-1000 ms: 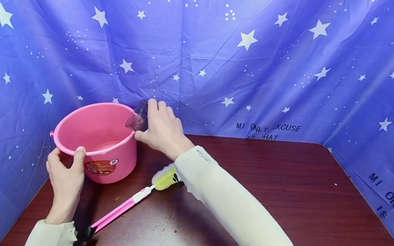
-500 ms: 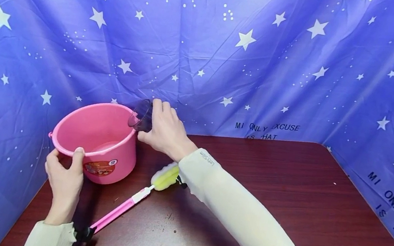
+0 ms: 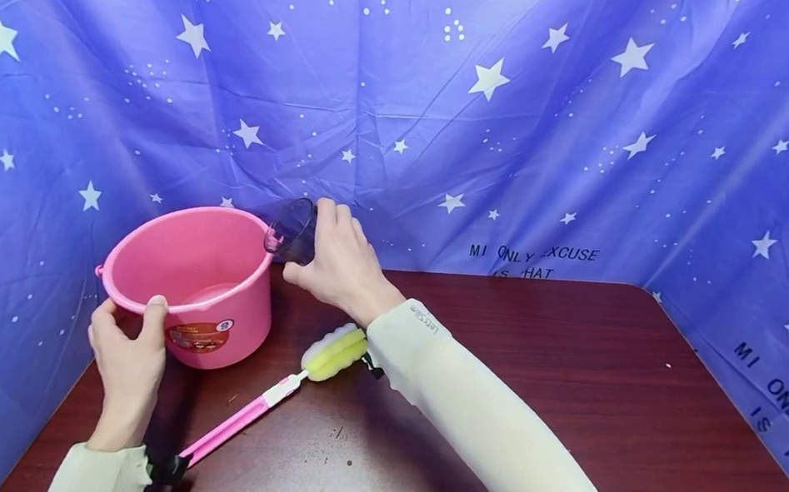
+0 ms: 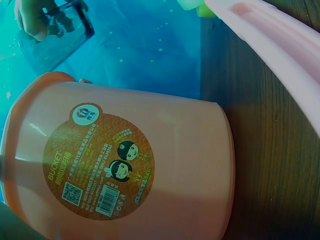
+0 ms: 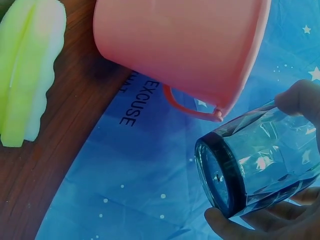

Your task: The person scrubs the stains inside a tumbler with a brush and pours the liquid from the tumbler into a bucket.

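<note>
A pink bucket (image 3: 199, 286) stands at the table's back left, its label (image 4: 97, 167) facing me. My left hand (image 3: 127, 343) grips its near rim, thumb and fingers curled over the edge. My right hand (image 3: 339, 259) holds a dark tinted glass (image 3: 291, 230), tilted on its side just past the bucket's right rim. In the right wrist view the glass (image 5: 255, 160) lies sideways in my fingers, with the bucket (image 5: 180, 50) behind it. A sponge brush with a pink handle (image 3: 241, 418) and yellow-green head (image 3: 334, 353) lies on the table under my right forearm.
A blue star-patterned cloth (image 3: 460, 104) walls in the table on the back and both sides. The dark wooden tabletop (image 3: 569, 405) stretches to the right of my arm. The brush's black end (image 3: 166, 468) lies near my left sleeve.
My right hand has drawn the glass slightly right and up, away from over the bucket's inside to just past its rim. My left hand has stayed on the rim.
</note>
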A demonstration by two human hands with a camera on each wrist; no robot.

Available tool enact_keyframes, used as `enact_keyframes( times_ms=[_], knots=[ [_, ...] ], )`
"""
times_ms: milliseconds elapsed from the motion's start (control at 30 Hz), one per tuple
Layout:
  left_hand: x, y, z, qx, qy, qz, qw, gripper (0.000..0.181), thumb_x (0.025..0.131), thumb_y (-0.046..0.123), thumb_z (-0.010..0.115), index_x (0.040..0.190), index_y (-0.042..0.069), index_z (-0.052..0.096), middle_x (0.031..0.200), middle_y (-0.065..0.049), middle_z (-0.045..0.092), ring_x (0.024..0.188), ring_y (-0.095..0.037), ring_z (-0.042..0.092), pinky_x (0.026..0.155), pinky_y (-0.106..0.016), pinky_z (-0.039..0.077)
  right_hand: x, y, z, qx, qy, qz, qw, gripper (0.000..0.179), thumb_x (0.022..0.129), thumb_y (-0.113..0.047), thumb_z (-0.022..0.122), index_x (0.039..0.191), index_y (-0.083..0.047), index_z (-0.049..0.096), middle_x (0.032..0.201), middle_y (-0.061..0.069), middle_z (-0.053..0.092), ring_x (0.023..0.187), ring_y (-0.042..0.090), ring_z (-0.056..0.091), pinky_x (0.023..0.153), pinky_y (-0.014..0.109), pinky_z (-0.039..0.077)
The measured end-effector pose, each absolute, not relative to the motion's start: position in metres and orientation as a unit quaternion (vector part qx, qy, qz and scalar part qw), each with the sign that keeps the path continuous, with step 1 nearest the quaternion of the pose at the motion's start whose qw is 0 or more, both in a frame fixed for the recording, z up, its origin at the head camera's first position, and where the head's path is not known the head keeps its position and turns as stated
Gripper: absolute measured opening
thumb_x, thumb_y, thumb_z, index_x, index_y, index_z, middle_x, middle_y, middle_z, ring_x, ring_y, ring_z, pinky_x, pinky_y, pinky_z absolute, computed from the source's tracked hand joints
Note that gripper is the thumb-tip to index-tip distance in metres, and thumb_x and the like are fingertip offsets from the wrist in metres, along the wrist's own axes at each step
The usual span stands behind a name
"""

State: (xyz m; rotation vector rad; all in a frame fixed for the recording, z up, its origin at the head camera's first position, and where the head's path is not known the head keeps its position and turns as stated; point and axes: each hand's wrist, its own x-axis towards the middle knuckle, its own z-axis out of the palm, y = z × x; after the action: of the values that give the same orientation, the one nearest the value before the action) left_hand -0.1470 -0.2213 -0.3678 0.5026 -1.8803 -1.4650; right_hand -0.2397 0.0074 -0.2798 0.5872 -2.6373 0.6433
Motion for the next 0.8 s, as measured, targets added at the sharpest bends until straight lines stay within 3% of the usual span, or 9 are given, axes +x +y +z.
enact_keyframes(
  times_ms=[333, 800],
  knots=[
    [-0.148, -0.222, -0.369, 0.194, -0.725, -0.560, 0.351, 0.059, 0.089, 0.031, 0.060, 0.134, -0.002, 0.040, 0.123, -0.006, 0.037, 0.120, -0.025, 0.033, 0.103, -0.038, 0.024, -0.237, 0.012, -0.286, 0.213, -0.930, 0.240, 0.181, 0.090, 0.068, -0.043, 0.074, 0.139, -0.007, 0.031, 0.123, 0.011, 0.046, 0.109, 0.026, 0.048, 0.093, 0.037, 0.043],
    [-0.147, -0.222, -0.368, 0.196, -0.723, -0.565, 0.347, 0.059, 0.090, 0.031, 0.060, 0.135, -0.001, 0.039, 0.122, -0.004, 0.036, 0.120, -0.024, 0.033, 0.103, -0.038, 0.024, -0.234, 0.018, -0.290, 0.201, -0.923, 0.278, 0.175, 0.087, 0.067, -0.041, 0.074, 0.138, -0.008, 0.036, 0.122, 0.010, 0.048, 0.108, 0.024, 0.050, 0.092, 0.036, 0.043]
  ],
)
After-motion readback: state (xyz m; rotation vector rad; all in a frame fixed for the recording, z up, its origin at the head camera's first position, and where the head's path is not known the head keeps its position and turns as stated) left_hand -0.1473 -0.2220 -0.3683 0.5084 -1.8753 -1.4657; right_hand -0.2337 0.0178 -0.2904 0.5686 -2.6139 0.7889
